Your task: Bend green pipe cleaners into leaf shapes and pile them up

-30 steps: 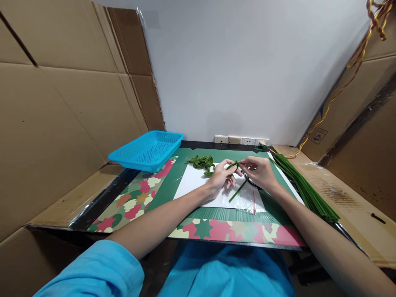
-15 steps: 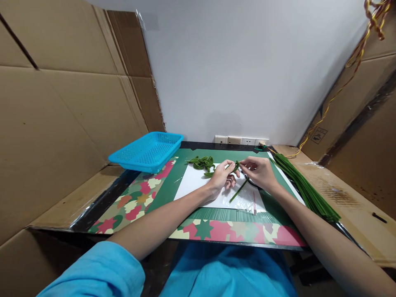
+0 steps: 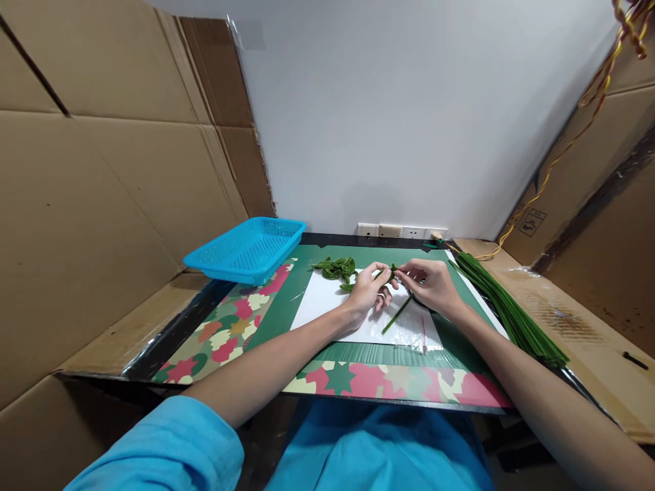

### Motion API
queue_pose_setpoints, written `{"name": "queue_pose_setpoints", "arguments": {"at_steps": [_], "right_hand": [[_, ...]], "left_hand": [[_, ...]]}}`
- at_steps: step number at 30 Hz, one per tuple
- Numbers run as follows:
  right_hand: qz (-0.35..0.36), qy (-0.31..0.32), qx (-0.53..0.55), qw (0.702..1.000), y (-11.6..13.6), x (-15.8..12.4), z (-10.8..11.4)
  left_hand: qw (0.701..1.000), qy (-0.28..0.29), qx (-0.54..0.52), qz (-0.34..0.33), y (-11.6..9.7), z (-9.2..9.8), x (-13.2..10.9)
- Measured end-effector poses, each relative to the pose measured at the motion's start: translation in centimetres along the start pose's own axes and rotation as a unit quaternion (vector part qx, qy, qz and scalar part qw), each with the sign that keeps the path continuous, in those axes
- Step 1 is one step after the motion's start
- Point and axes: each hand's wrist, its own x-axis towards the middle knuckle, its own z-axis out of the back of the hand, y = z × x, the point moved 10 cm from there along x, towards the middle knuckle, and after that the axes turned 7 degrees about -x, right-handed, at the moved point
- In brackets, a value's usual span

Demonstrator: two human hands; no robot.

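Note:
Between my two hands, above the white sheet, is a bent green pipe cleaner. My left hand pinches one part of it between thumb and forefinger, the other fingers curled below. My right hand pinches it from the right with its fingertips. A straight green pipe cleaner piece lies on the sheet under my right hand. Several looped green pipe cleaners sit in a pile beyond my left hand. A dark object, mostly hidden, lies beneath my right hand.
A blue plastic basket stands at the back left. On the right lies a long bundle of green pipe cleaners. A clear plastic bag rests on the sheet's near edge. Power sockets line the wall; cardboard flanks both sides.
My fingertips have shifted slightly on the bent pipe cleaner, and both hands stay close together. The whole view has moved a little; the things on the table lie as before.

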Motion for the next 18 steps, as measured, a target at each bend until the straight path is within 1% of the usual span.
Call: {"name": "queue_pose_setpoints", "arguments": {"at_steps": [7,13,18], "right_hand": [[0.004,0.003,-0.02,1.0,0.2,0.0,0.0],[0.039,0.007,-0.047,0.998,0.2,-0.3,-0.5],[0.067,0.031,-0.069,0.995,-0.1,-0.6,-1.1]], "left_hand": [[1.0,-0.005,-0.004,0.006,0.1,0.2,0.1],[1.0,-0.007,-0.021,0.016,0.2,0.3,0.0],[0.999,-0.012,-0.03,0.011,0.0,0.5,-0.1]]}}
